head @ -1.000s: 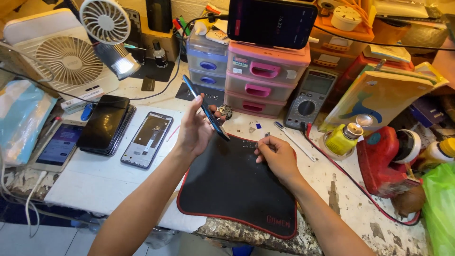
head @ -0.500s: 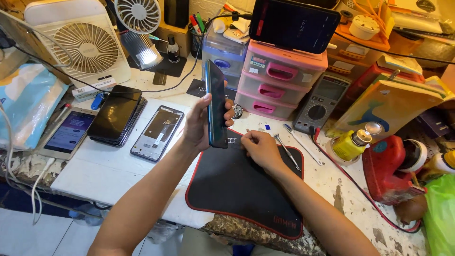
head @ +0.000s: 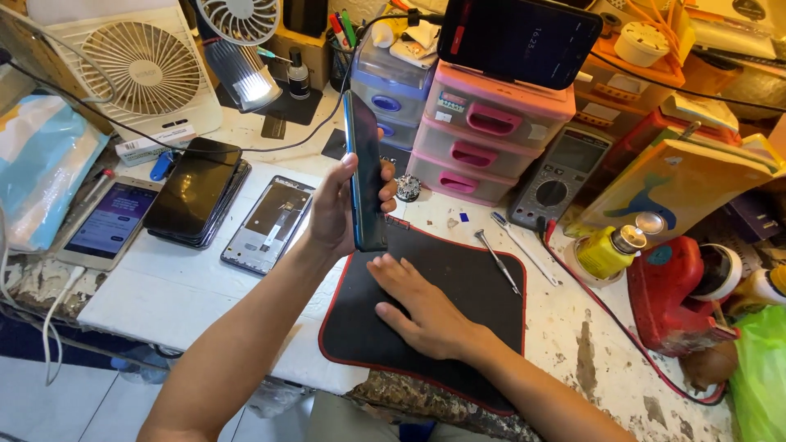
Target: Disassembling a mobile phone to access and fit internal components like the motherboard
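Left hand (head: pixel 334 214) at centre frame, fingers gripping slim glossy phone (head: pixel 365 176) edge-on, upright. Right hand (head: pixel 417 307) flat, fingers spread empty on matte black red-edged mat (head: pixel 458 270).

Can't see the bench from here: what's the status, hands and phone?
Left hand grips phone upright, edge-on. Right hand flat, empty, on black mat. Screwdriver lies beside it.

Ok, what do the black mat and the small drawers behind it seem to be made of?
The mat looks like soft rubber or foam with a cloth face: dull black, no glare, a thin red stitched-looking edge; the right hand rests flat on it. The drawers look like glossy, half-clear pink and blue plastic.
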